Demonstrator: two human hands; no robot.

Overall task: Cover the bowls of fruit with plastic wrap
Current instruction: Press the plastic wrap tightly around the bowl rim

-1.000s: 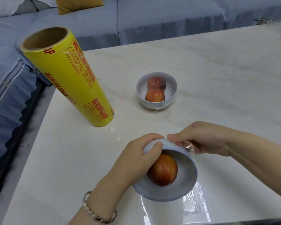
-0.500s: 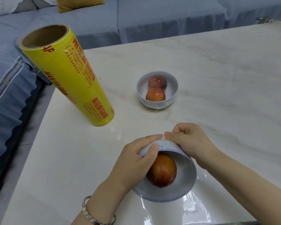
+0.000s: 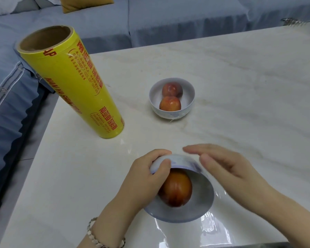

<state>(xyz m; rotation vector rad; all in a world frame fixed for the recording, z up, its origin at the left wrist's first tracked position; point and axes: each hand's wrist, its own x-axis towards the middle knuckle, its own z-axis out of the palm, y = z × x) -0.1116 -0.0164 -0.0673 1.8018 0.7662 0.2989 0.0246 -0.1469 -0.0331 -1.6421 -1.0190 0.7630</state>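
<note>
Bowl (image 3: 201,199) tilted near tabletop's (image 3: 240,104) front edge, left hand (image 3: 145,178) gripping its rim; right hand (image 3: 227,165) flat, fingers straight, against its side.

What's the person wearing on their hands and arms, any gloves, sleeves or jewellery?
No gloves: the left hand and right hand are bare, with no rings that I can see. Both forearms show no sleeves. Only the left wrist wears something, a bracelet of small pale oblong beads.

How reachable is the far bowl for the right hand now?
Probably yes. The right hand is open, holding nothing, fingers flat at the near bowl; only bare table lies between it and the far bowl.
</note>
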